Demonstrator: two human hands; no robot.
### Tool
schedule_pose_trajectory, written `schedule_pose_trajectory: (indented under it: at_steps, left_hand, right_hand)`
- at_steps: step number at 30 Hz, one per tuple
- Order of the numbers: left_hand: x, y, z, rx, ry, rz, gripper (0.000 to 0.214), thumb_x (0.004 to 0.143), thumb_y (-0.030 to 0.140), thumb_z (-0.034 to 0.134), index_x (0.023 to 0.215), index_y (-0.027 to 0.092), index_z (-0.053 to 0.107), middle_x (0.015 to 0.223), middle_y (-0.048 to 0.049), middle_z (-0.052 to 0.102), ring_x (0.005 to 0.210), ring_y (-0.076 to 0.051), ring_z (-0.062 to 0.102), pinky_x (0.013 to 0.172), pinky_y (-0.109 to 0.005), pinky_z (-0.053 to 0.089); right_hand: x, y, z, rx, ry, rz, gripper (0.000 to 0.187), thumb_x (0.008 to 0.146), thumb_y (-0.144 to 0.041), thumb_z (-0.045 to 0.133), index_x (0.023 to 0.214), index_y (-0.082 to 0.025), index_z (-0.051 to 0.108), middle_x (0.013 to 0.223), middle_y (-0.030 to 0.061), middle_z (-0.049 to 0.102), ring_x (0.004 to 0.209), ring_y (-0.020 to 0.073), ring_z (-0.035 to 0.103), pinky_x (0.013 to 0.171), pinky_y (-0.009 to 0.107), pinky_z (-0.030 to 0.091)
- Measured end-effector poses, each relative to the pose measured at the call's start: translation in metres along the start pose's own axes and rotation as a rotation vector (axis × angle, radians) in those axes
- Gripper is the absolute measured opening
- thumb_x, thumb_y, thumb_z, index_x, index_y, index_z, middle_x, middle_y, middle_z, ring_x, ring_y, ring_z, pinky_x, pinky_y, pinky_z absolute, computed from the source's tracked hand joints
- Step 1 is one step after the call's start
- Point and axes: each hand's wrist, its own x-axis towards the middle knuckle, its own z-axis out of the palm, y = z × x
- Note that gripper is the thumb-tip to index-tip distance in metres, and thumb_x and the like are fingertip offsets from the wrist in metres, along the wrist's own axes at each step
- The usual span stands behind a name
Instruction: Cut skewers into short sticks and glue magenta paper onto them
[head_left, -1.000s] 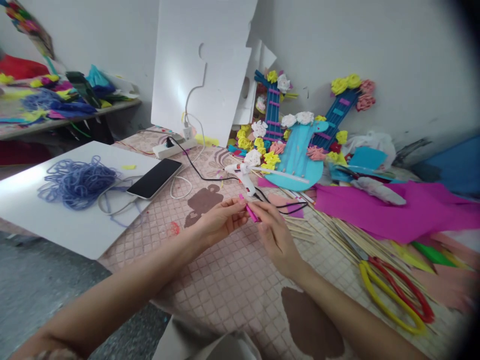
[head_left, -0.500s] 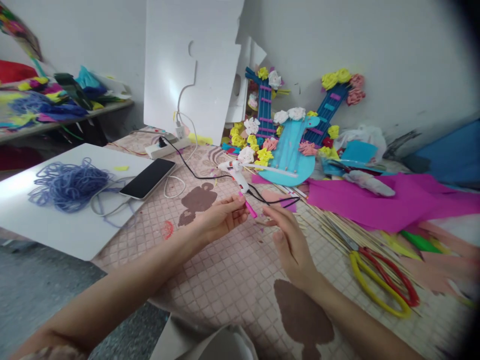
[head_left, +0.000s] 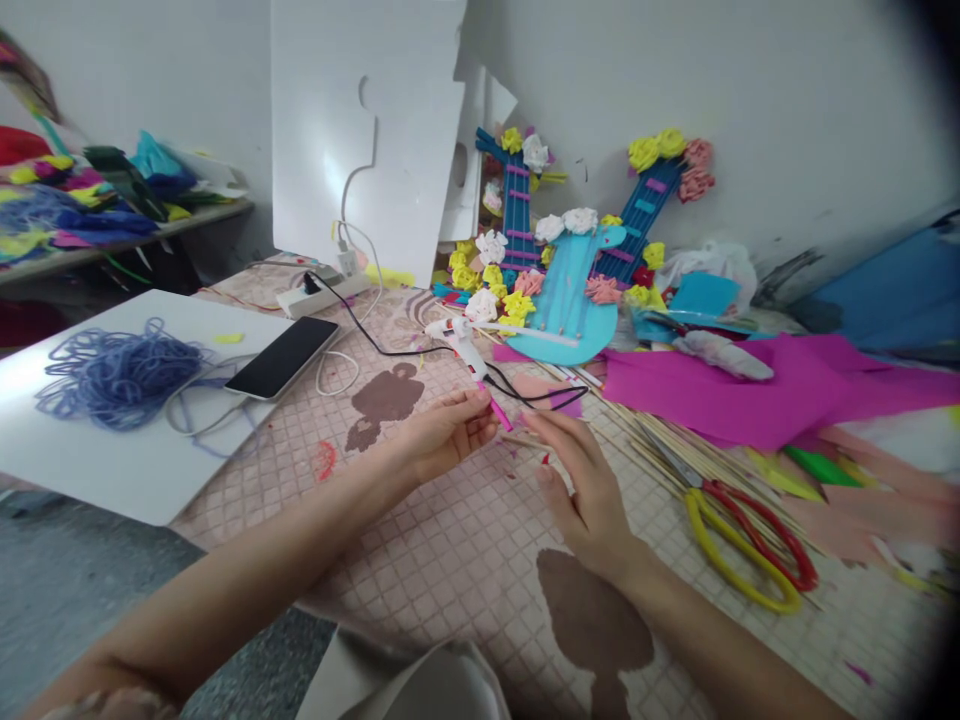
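My left hand point(head_left: 448, 436) pinches a short bright pink stick, perhaps a paper-wrapped roll point(head_left: 502, 415), between thumb and fingertips. The stick slants down to the right. Just right of its lower end, my right hand point(head_left: 589, 495) is held with thumb and fingers apart and nothing visible in it. A tiny red bit point(head_left: 546, 459) shows by its thumb tip. Beyond the hands lies a white hot glue gun point(head_left: 465, 352) with a glue stick in its back and a black cord point(head_left: 390, 352).
Scissors with yellow and red handles point(head_left: 739, 555) lie on thin wooden sticks point(head_left: 637, 425) at right, near magenta paper point(head_left: 750, 390). At left, a phone point(head_left: 281, 358) and blue yarn point(head_left: 124, 370) rest on a white board point(head_left: 142, 475). Behind stands a turquoise flower-trimmed craft point(head_left: 574, 290).
The whole view has shifted slightly, so the table things sit a little further left. My left hand keeps hold of the pink stick; my right hand stays beside it, fingers apart.
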Motion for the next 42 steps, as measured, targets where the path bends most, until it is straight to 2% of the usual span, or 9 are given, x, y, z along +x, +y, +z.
schedule_pose_trajectory:
  at_steps: [7,17,20,22,25,29,32,35,42]
  left_hand:
    - [-0.004,-0.008,0.002,0.026,-0.102,-0.051,0.01,0.087,0.008,0.057,0.079,0.011,0.062,0.073,-0.0019,0.066,0.064,-0.008,0.063,0.063,-0.019,0.052]
    - [-0.002,-0.009,-0.002,0.019,-0.077,-0.045,0.009,0.085,0.008,0.06,0.077,0.011,0.062,0.07,-0.0006,0.064,0.06,-0.007,0.062,0.061,-0.017,0.051]
    - [-0.001,-0.008,-0.003,0.023,-0.06,-0.037,0.007,0.084,0.008,0.061,0.077,0.011,0.062,0.07,-0.0003,0.064,0.06,-0.006,0.061,0.062,-0.017,0.051]
    - [-0.001,-0.008,-0.004,0.035,-0.059,-0.033,0.006,0.084,0.009,0.062,0.078,0.011,0.061,0.07,-0.0004,0.064,0.061,-0.007,0.061,0.063,-0.018,0.051]
    - [-0.003,-0.008,-0.004,0.091,-0.115,-0.001,0.008,0.082,0.014,0.066,0.077,0.012,0.06,0.071,0.0001,0.064,0.063,-0.008,0.061,0.066,-0.02,0.05]
    - [-0.006,-0.012,-0.004,0.236,-0.277,0.105,0.017,0.079,0.024,0.07,0.074,0.013,0.059,0.072,0.0003,0.062,0.07,-0.01,0.061,0.073,-0.025,0.047]
    - [-0.007,-0.016,-0.004,0.301,-0.343,0.141,0.017,0.079,0.026,0.07,0.078,0.013,0.059,0.075,-0.0012,0.064,0.073,-0.013,0.061,0.076,-0.029,0.046]
    - [-0.007,-0.02,-0.004,0.323,-0.372,0.14,0.018,0.079,0.028,0.07,0.081,0.014,0.059,0.074,-0.0014,0.064,0.07,-0.013,0.061,0.074,-0.03,0.045]
    - [-0.005,-0.021,-0.005,0.314,-0.273,0.146,0.02,0.076,0.026,0.073,0.079,0.013,0.058,0.073,0.0006,0.062,0.068,-0.01,0.058,0.072,-0.025,0.043]
  right_hand:
    - [0.005,0.003,0.005,0.04,-0.014,0.062,0.042,0.093,-0.025,0.044,0.135,-0.025,0.043,0.132,0.0111,0.044,0.125,0.0255,0.041,0.1,0.048,0.042]
    - [0.0,0.009,0.006,-0.177,-0.072,-0.138,0.051,0.089,-0.016,0.052,0.139,-0.02,0.04,0.133,0.016,0.04,0.123,0.0279,0.04,0.097,0.048,0.042]
    - [0.0,0.005,0.004,-0.118,-0.052,-0.151,0.047,0.089,-0.015,0.05,0.136,-0.021,0.045,0.131,0.0147,0.044,0.121,0.0273,0.042,0.098,0.048,0.04]
    - [0.001,0.001,0.002,0.003,0.014,-0.05,0.04,0.091,-0.017,0.046,0.13,-0.022,0.05,0.127,0.0123,0.049,0.117,0.025,0.046,0.096,0.045,0.042]
    - [0.003,-0.003,0.001,0.201,0.144,0.25,0.028,0.095,-0.025,0.041,0.116,-0.021,0.059,0.112,0.009,0.058,0.101,0.0208,0.056,0.086,0.039,0.047]
    - [0.006,0.0,0.006,0.518,0.051,0.571,0.029,0.095,-0.038,0.042,0.091,-0.019,0.064,0.082,0.0043,0.062,0.068,0.0148,0.055,0.06,0.03,0.046]
    - [0.007,0.003,0.01,0.686,-0.015,0.646,0.033,0.093,-0.042,0.045,0.077,-0.019,0.061,0.069,0.0012,0.057,0.06,0.0129,0.051,0.051,0.026,0.041]
    - [0.007,0.003,0.012,0.71,-0.043,0.652,0.032,0.09,-0.042,0.051,0.069,-0.019,0.055,0.061,-0.0021,0.051,0.055,0.0104,0.047,0.049,0.024,0.037]
    - [0.005,0.003,0.013,0.77,-0.111,0.706,0.016,0.083,-0.033,0.062,0.076,-0.02,0.056,0.06,-0.0057,0.049,0.051,0.0077,0.044,0.048,0.022,0.035]
